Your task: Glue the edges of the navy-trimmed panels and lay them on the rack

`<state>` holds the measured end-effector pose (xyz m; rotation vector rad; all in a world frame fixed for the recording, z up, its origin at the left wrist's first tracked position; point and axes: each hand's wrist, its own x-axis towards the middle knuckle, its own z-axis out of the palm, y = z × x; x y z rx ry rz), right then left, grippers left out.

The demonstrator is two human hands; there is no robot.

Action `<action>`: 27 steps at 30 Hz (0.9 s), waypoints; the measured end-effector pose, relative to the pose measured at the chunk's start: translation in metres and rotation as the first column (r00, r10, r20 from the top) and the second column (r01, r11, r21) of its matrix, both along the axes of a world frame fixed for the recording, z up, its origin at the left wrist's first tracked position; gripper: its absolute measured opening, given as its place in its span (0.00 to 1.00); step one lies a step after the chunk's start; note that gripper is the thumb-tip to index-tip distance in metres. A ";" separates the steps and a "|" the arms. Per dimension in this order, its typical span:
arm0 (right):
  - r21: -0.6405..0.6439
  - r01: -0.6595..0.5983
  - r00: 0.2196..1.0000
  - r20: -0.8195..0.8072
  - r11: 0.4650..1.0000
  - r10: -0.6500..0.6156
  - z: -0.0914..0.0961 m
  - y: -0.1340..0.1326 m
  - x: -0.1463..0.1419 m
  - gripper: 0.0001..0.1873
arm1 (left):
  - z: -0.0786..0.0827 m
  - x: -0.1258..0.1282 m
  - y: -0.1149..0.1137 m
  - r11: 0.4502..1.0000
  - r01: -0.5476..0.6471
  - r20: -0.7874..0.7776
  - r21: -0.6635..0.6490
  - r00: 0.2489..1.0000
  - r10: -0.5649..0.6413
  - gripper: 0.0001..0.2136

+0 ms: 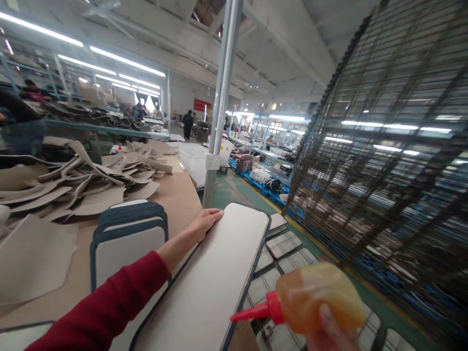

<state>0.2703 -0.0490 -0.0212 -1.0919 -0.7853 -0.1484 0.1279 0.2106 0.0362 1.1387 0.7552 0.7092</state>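
Observation:
My left hand point(206, 223) grips the far left edge of a long white panel point(215, 273) with rounded corners and a dark blue border. In my right hand point(331, 329) is a squeeze bottle point(318, 295) of amber liquid, likely glue, with a red nozzle. The bottle lies tilted on its side, its tip pointing left over the panel's right border. Left of my forearm, a stack of similar blue-edged panels point(129, 243) rests on the tan table point(177, 195). The lower part of my right hand is cut off by the frame.
Loose beige sheets point(87, 180) pile up on the table's left. A wire rack point(285, 263) holding white panels lies at right, with tall wire racks point(380, 146) standing beyond it. A metal post point(219, 97) and a white bin point(193, 161) stand past the table. Other people are in the background.

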 end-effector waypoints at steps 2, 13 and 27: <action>0.065 -0.011 0.996 -0.086 0.998 0.016 0.025 0.006 0.008 0.14 | 0.002 -0.003 -0.004 0.999 0.016 0.000 0.052 1.000 -0.016 0.18; 0.348 0.036 0.994 -0.107 0.937 0.001 0.089 0.010 0.060 0.24 | 0.014 -0.016 -0.036 0.985 0.151 -0.012 0.081 0.988 -0.151 0.22; 0.207 0.014 0.992 -0.128 0.978 0.013 0.060 -0.004 0.057 0.29 | 0.014 -0.010 -0.036 0.990 0.138 0.042 0.029 0.989 -0.139 0.21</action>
